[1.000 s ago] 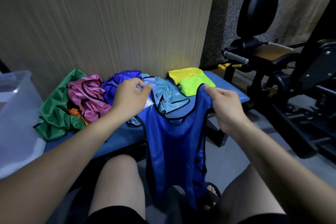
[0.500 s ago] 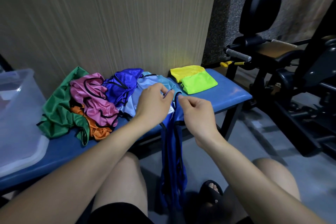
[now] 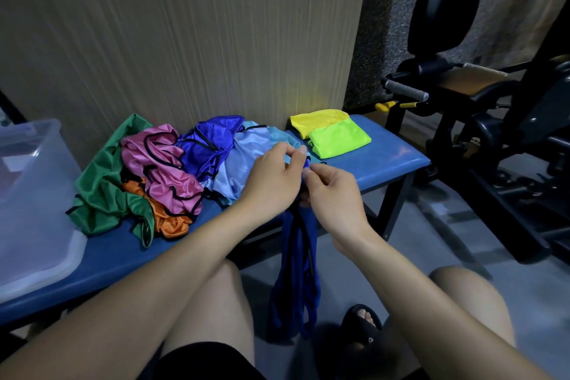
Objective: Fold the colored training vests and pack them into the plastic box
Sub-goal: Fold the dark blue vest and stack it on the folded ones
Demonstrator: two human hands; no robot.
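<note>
The blue vest [image 3: 297, 271] hangs doubled lengthwise in front of the bench [image 3: 385, 163], its lower end down between the person's knees. Both hands pinch its top end together, just above the bench's front edge. The left hand [image 3: 273, 182] has thumb and fingers curled on the fabric; the right hand [image 3: 334, 194] pinches it from the other side, the two touching.

On the bench behind the hands lies a loose pile: a light blue vest [image 3: 243, 163], a second dark blue vest [image 3: 209, 142], a pink vest [image 3: 163, 166], an orange vest [image 3: 166, 216] and a green vest [image 3: 101, 188]. Toward the bench's right end lie two folded vests, yellow [image 3: 314, 122] partly under lime [image 3: 339, 139]. The clear plastic box [image 3: 34, 194] stands at the bench's left end.

Behind the bench stands a cardboard sheet [image 3: 185, 40]. To the bench's right is a black gym machine [image 3: 493, 117].
</note>
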